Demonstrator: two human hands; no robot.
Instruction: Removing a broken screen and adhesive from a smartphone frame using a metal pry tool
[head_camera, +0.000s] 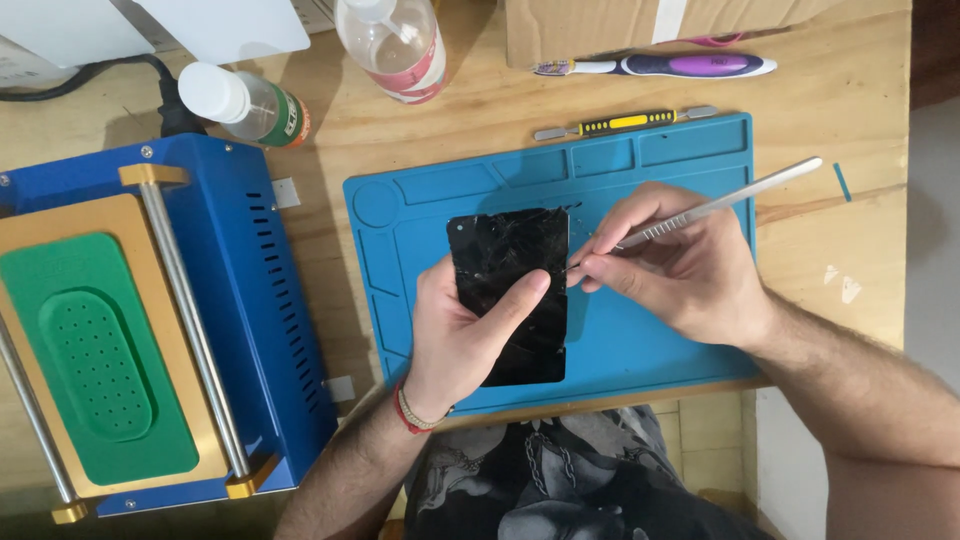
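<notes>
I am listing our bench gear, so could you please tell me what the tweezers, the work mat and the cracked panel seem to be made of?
Tweezers in the right hand: apparently bare metal, silvery with a brushed sheen. Work mat: probably silicone or rubber, matte blue with moulded compartments. Cracked panel in the left hand: likely glass, glossy black with fine web-like cracks.

A pale wooden tabletop is filling most of the view, its grain showing under even, soft light. At four o'clock, beyond its edge, a light tiled floor is showing, with a dark strip lying at two o'clock.
</notes>
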